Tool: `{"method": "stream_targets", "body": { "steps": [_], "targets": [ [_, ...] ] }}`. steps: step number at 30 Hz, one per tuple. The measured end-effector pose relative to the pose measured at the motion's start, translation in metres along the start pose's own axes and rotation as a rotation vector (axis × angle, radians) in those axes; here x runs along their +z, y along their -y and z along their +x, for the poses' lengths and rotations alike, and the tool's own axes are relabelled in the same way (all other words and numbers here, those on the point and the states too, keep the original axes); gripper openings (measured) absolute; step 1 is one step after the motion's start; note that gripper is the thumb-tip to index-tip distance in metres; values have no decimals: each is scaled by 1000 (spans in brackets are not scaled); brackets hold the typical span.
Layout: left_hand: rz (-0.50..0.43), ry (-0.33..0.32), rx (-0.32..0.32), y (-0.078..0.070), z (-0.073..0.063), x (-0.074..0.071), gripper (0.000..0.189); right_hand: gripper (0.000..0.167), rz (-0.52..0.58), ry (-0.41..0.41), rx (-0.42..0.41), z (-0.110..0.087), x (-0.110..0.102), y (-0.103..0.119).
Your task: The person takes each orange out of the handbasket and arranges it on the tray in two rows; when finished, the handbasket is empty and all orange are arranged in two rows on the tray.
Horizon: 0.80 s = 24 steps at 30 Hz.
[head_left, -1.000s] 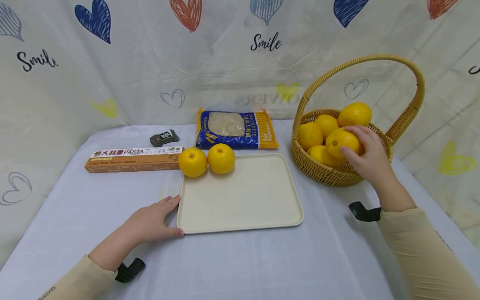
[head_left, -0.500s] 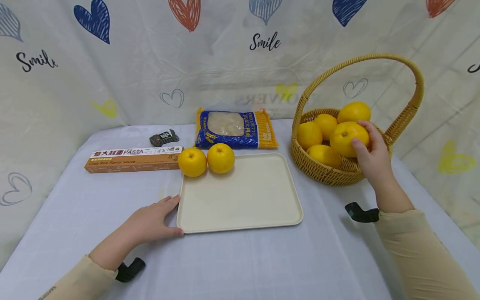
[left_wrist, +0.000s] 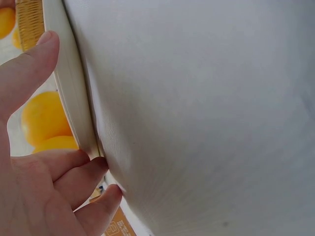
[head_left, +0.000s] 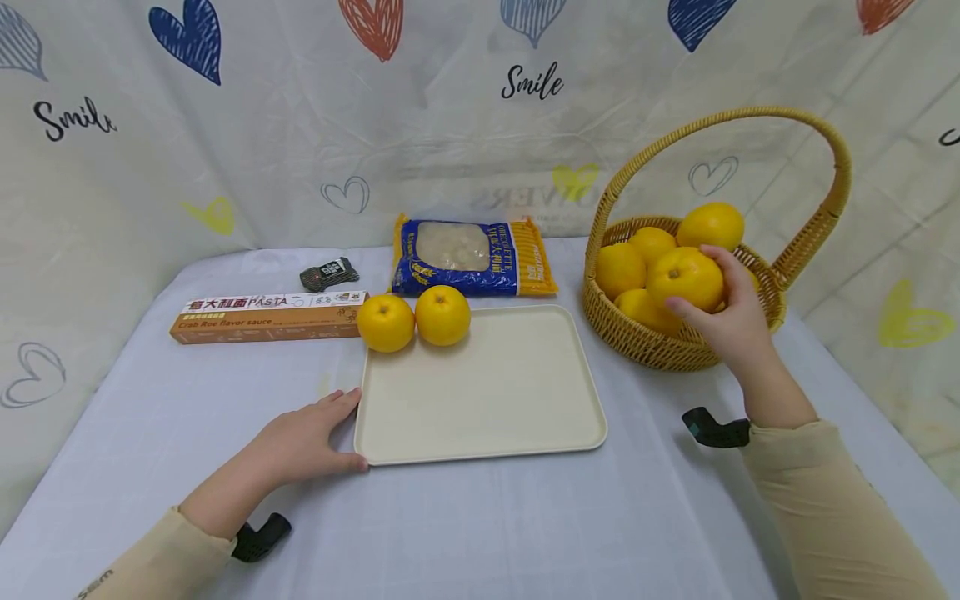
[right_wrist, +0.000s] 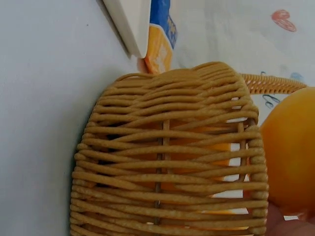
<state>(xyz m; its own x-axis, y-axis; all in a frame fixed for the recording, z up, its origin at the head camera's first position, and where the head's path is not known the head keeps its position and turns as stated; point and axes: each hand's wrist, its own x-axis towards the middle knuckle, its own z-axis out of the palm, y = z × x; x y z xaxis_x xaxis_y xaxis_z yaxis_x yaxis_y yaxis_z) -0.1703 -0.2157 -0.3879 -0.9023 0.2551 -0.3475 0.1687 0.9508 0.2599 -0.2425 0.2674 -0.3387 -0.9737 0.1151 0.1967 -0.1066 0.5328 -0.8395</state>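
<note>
In the head view my right hand (head_left: 731, 321) grips an orange (head_left: 681, 279) between thumb and fingers, over the front part of a wicker basket (head_left: 667, 354). Several more oranges lie in that basket. The right wrist view shows the held orange (right_wrist: 290, 152) beside the woven rim. My left hand (head_left: 303, 446) rests at the left edge of a cream tray (head_left: 487, 400), thumb and fingers spread, fingertips right at the rim. Two oranges (head_left: 442, 316) sit side by side at the tray's back left corner.
A pasta box (head_left: 262, 325) lies left of the tray, with a small dark wrapped packet (head_left: 328, 274) behind it. Behind the tray is a blue and yellow pasta bag (head_left: 472, 258). The basket's tall handle (head_left: 720, 121) arches over its oranges. A printed cloth hangs at the back.
The right hand raised the orange off the others and moved it slightly right, then back left above the basket. The left hand and the tray have stayed in place.
</note>
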Motion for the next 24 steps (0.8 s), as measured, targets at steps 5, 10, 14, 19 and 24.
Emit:
{"method": "stream_targets", "body": {
  "steps": [5, 10, 14, 19, 24],
  "targets": [
    [-5, -1, 2, 1, 0, 0, 102, 65, -16, -23, -37, -6, 6, 11],
    [-6, -3, 3, 1, 0, 1, 101, 66, 47, -20, -157, -10, 17, 24],
    [-5, -7, 3, 1, 0, 1, 101, 71, 136, 30, -237, -11, 28, 35],
    [-2, -9, 8, 2, 1, 1, 101, 81, 44, 110, -220, -12, 42, 50],
    [-6, -8, 4, 3, 2, 1, 101, 72, 35, 188, -253, -12, 62, 62]
  ]
}}
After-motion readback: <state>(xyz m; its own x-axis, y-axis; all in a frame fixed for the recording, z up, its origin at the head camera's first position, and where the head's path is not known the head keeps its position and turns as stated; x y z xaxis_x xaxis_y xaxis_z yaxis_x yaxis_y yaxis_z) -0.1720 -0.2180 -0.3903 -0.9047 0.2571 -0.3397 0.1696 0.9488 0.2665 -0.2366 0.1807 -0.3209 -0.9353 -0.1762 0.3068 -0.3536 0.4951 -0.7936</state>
